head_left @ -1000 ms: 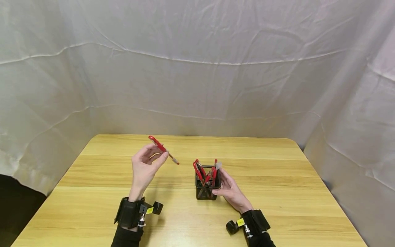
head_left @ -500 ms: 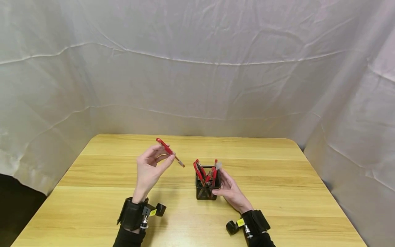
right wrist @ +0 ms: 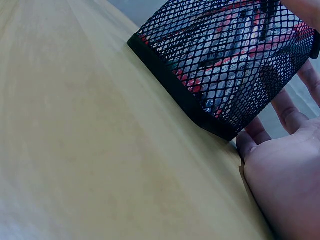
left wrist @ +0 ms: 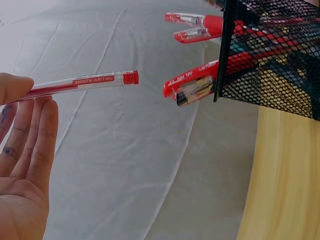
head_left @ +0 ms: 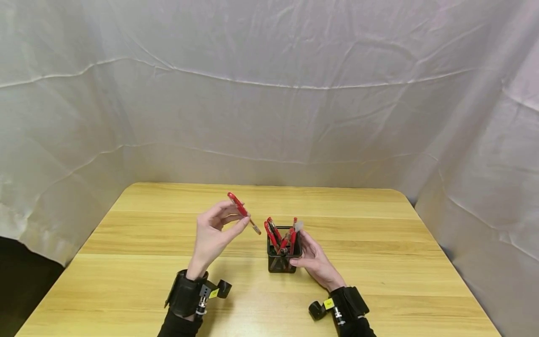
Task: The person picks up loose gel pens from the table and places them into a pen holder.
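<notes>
Thumb and fingers of my left hand (head_left: 214,234) pinch a red gel pen (head_left: 238,204) in the air, left of a black mesh pen holder (head_left: 280,263). In the left wrist view the pen (left wrist: 95,81) has a clear barrel marked "SMOOTH WRITING", its red end towards the holder and apart from it. Several red-capped pens (left wrist: 192,80) stick out of the holder's top. My right hand (head_left: 316,263) grips the holder's right side, thumb at the near face. The right wrist view shows the holder's mesh wall (right wrist: 220,65) beside the fingers; its base rests on the table.
The light wood table (head_left: 396,262) has rounded far corners. Grey-white cloth (head_left: 269,117) hangs behind it and along both sides. A black wrist strap with a small camera is on each wrist (head_left: 185,292).
My left hand has moved right and slightly towards me, carrying the pen closer to the holder. The right hand and the holder have stayed in place.
</notes>
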`<state>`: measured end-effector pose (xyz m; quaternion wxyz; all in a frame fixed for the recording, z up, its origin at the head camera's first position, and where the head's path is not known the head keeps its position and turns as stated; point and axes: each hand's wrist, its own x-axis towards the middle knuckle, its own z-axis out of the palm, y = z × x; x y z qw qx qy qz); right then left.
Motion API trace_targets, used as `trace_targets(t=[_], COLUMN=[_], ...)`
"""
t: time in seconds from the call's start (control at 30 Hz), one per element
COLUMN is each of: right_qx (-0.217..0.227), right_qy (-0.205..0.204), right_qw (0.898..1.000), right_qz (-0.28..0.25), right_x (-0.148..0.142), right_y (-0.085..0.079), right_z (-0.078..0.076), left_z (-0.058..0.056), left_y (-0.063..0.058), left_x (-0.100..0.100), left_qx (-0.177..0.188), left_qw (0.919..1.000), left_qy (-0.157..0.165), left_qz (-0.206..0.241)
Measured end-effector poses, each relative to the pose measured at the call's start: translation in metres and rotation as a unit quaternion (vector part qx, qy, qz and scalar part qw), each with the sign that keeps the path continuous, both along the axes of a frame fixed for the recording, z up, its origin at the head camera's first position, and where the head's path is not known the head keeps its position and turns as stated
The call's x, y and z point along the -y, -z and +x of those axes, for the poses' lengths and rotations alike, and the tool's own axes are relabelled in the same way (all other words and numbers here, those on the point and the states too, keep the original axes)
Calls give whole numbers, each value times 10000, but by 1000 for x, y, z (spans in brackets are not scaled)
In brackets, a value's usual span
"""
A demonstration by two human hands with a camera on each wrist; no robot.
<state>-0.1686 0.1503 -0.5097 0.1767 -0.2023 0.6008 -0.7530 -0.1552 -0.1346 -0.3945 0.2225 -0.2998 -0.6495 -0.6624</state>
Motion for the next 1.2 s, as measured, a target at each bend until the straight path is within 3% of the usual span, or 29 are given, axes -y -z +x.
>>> trace_targets(t=[1.2], right_qx=[-251], right_qy=[-67], right_qw=[9995], right_qz=[-186], right_x=[1], right_y=[4], right_z=[-1], left_z=[0], left_y=[15], left_x=[-27], left_qx=[151], left_qw=[9939], left_qy=[803], left_qz=[-739])
